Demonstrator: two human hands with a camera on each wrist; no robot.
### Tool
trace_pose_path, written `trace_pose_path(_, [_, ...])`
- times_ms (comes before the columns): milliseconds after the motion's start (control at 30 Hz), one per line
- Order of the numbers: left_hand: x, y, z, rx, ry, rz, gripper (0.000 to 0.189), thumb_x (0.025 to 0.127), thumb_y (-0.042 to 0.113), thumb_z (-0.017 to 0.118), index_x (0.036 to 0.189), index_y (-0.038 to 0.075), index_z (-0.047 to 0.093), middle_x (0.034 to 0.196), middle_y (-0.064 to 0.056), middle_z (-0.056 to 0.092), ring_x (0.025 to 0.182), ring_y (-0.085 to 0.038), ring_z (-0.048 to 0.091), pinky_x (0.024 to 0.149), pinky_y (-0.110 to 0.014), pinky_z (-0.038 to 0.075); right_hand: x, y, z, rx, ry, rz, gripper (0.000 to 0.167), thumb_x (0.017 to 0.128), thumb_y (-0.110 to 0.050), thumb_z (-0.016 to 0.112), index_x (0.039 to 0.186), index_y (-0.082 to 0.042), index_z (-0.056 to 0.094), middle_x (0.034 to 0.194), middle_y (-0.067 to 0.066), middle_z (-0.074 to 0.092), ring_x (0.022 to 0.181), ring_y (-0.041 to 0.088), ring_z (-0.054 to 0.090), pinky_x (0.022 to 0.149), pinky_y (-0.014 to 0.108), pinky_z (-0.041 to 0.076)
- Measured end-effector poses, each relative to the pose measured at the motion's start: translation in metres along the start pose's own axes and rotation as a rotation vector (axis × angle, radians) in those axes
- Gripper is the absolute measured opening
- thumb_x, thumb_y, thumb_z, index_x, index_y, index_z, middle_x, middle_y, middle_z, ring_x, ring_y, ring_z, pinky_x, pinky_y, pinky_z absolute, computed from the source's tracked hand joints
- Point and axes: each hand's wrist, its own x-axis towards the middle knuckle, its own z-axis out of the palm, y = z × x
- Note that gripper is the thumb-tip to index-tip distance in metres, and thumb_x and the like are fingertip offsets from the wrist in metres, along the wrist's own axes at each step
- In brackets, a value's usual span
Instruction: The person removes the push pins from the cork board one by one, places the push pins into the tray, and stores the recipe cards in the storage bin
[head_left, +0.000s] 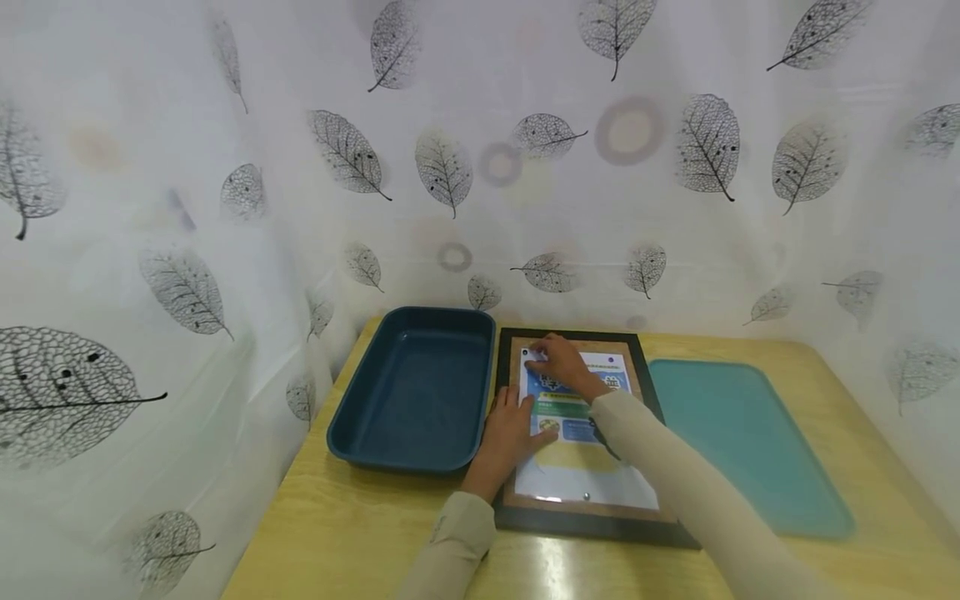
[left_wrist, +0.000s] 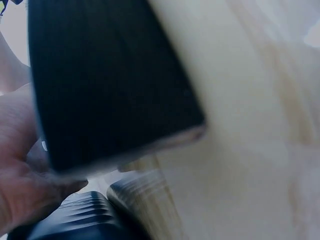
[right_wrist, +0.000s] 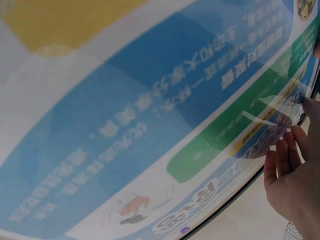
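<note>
A black-framed cork board (head_left: 512,467) lies on the table with a printed sheet (head_left: 547,479) on it. My left hand (head_left: 506,437) rests across the board's left side, fingers spread and thumb over the sheet. In the left wrist view the dark frame (left_wrist: 110,85) fills the middle, beside that hand (left_wrist: 17,165). My right hand (head_left: 562,362) is at the sheet's upper left corner, thumb and forefinger apart on either side of a black pushpin (head_left: 524,352). The right wrist view shows bent fingers of the right hand (right_wrist: 300,185) by the sheet's edge (right_wrist: 205,125).
A deep dark blue tub (head_left: 412,400) stands left of the board. On the right lies a flat teal tray (head_left: 738,433), partly behind my right sleeve. A purple pin (head_left: 611,360) and a silver pin (head_left: 587,497) sit on the sheet. A leaf-patterned curtain (head_left: 480,192) surrounds the wooden table (head_left: 360,525).
</note>
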Motion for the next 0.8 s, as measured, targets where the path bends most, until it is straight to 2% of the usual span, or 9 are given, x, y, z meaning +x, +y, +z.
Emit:
trace_pose_path(333, [0.001, -0.003, 0.001, 0.02, -0.014, 0.004, 0.08, 0.091, 0.064, 0.07, 0.145, 0.006, 0.058, 0.154, -0.023, 0.044, 0.143, -0.038, 0.04, 0.11, -0.047, 0.047, 0.006, -0.002, 0.005, 0.023, 0.011, 0.008, 0.033, 0.094, -0.02, 0.078, 0.118, 0.002, 0.074, 0.107, 0.016, 0.069, 0.099, 0.031, 0.068, 0.091, 0.046, 0.056])
trace_pose_path(633, [0.003, -0.002, 0.001, 0.006, -0.022, 0.0, 0.081, 0.091, 0.063, 0.07, 0.146, 0.005, 0.057, 0.154, -0.022, 0.043, 0.145, -0.037, 0.039, 0.11, -0.047, 0.047, 0.011, 0.004, 0.01, 0.183, 0.023, 0.095, 0.028, 0.095, -0.017, 0.077, 0.117, 0.0, 0.075, 0.112, 0.016, 0.072, 0.104, 0.032, 0.068, 0.093, 0.047, 0.056])
trace_pose_path(800, [0.004, -0.002, -0.001, -0.001, -0.032, -0.003, 0.081, 0.092, 0.062, 0.07, 0.147, 0.005, 0.056, 0.156, -0.024, 0.041, 0.147, -0.04, 0.038, 0.113, -0.049, 0.045, 0.016, 0.005, 0.007, 0.238, 0.008, 0.128, 0.026, 0.095, -0.016, 0.077, 0.115, 0.0, 0.076, 0.111, 0.017, 0.075, 0.103, 0.033, 0.069, 0.093, 0.047, 0.056])
